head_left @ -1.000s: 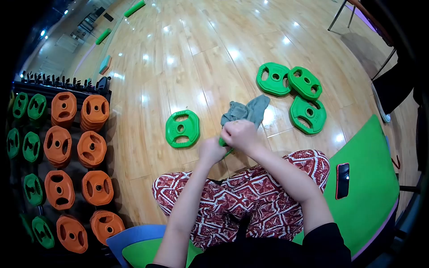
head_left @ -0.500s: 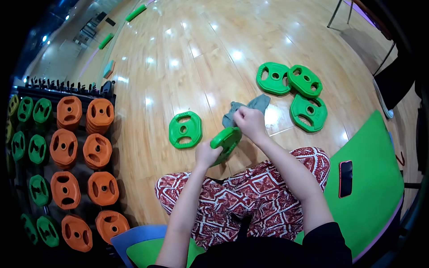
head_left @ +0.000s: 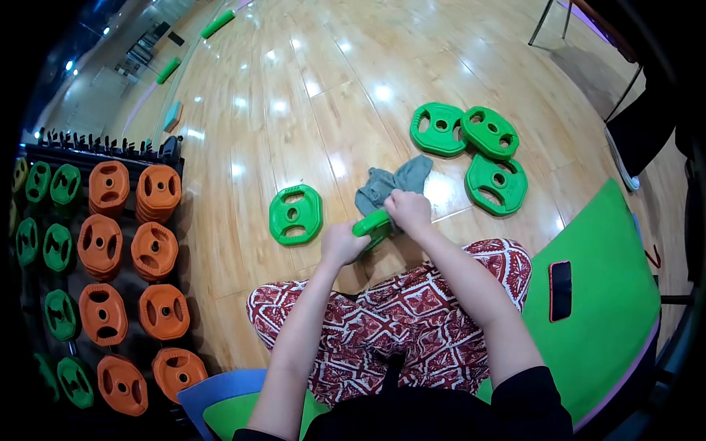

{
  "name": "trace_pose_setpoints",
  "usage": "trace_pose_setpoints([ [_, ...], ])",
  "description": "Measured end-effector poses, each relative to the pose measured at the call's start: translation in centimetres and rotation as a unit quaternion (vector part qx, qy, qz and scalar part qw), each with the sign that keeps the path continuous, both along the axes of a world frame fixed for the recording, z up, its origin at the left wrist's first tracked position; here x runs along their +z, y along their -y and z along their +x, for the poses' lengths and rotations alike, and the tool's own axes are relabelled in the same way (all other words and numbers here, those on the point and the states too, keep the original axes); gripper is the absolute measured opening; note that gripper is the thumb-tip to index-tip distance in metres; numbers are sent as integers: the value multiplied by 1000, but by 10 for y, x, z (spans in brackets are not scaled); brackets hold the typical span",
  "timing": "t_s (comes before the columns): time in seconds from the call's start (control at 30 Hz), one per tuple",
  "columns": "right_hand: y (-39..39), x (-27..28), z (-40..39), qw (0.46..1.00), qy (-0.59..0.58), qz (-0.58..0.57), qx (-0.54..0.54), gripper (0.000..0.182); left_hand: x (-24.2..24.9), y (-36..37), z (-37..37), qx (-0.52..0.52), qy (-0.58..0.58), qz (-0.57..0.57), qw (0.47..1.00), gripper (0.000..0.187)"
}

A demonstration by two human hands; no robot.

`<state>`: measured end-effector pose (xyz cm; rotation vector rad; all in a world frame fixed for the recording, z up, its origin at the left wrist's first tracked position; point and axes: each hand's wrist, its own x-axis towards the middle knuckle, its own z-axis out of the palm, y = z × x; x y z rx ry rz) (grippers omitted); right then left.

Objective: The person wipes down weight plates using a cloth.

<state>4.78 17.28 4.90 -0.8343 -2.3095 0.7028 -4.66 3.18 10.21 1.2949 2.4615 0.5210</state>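
a: status of the hands?

b: the left hand (head_left: 343,245) is clenched on the near edge of a green weight plate (head_left: 371,223) and holds it tilted above the floor (head_left: 309,88), just beyond the knees. the right hand (head_left: 409,209) grips a grey cloth (head_left: 390,185) and presses it onto the far edge of the held plate. the cloth trails from the plate down to the floor.

a: location of the other plates, relative to the held plate?

b: one single green plate (head_left: 295,214) lies flat on the floor to its left, apart from it. a group of three green plates (head_left: 471,151) lies flat beyond it to the right, edges touching or overlapping.

a: progress?

b: judged from the layout, wiping is under way on the held plate. it cannot be told which of the four plates on the floor are already wiped. a rack (head_left: 95,242) of orange and green plates stands well to the left, at the frame edge.

a: clearances?

b: open floor lies beyond the held plate and between it and the single plate. near side: the legs in patterned trousers (head_left: 397,316) close the space. right of the held plate, a green mat (head_left: 603,294) carries a phone (head_left: 561,289); its edge is near the right knee. chair legs (head_left: 548,18) stand far off.
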Motion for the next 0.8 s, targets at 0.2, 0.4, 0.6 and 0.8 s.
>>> trace_pose_setpoints([
  [0.2,-6,31,-9,989,21,-120,-80,27,-13,30,-14,1,32,37,999,28],
  [0.4,-45,69,3,943,-162,-250,-150,29,-12,41,-11,58,114,100,987,25],
  [0.6,-52,68,12,948,-114,-246,-164,29,-24,36,-5,28,125,148,981,20],
  [0.8,-44,52,6,958,-108,-217,-155,30,-23,42,-30,-50,85,94,991,27],
])
